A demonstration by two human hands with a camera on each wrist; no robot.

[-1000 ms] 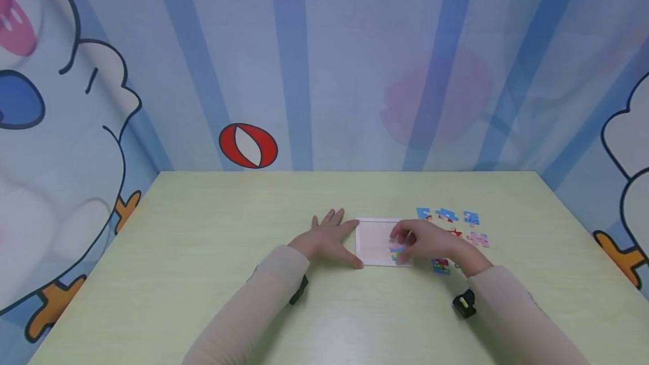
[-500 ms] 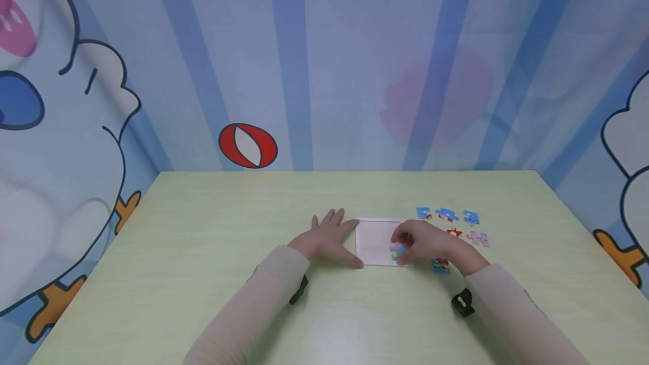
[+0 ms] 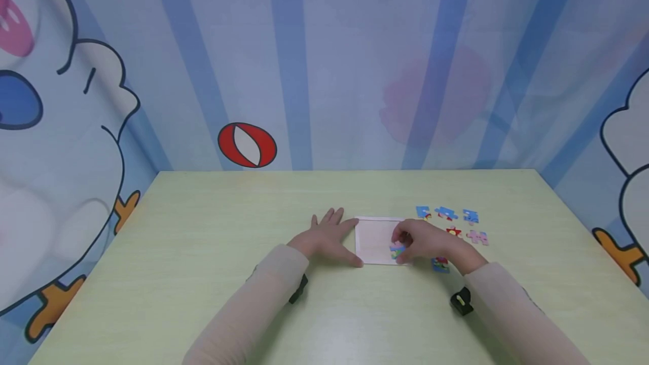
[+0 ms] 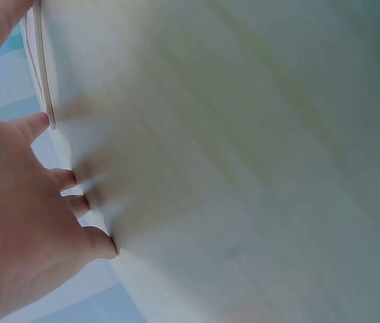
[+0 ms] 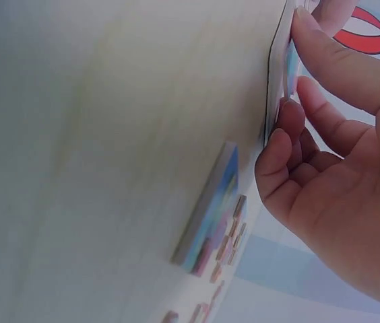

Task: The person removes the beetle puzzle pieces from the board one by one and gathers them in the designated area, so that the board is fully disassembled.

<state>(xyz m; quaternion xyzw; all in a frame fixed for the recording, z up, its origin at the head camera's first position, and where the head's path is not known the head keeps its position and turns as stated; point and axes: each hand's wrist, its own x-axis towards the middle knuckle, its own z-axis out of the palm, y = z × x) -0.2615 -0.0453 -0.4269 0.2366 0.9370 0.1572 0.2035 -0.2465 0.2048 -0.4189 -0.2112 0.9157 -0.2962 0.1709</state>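
Note:
A shallow white puzzle tray (image 3: 372, 241) lies on the table. My left hand (image 3: 325, 239) is spread at its left side, with thumb and index fingertip touching the rim. The left wrist view shows that hand's (image 4: 21, 215) straight fingers resting on the tabletop. My right hand (image 3: 428, 241) is over the tray's right side, its thumb and curled fingers pinching a multicoloured puzzle piece (image 3: 396, 250) at the lower right corner. In the right wrist view, the thumb of the right hand (image 5: 338, 141) is at the tray edge; the piece is mostly hidden.
Right of the tray lie several loose puzzle pieces, including a blue one (image 3: 470, 216), a pink one (image 3: 478, 237) and one with a red star shape (image 3: 453, 231). Another piece (image 3: 440, 265) lies close below the right hand. A patterned curtain (image 3: 345, 72) stands behind the table (image 3: 228, 201).
My right hand's fingers have lowered and closed slightly around the puzzle piece at the tray corner. The left hand has stayed in place.

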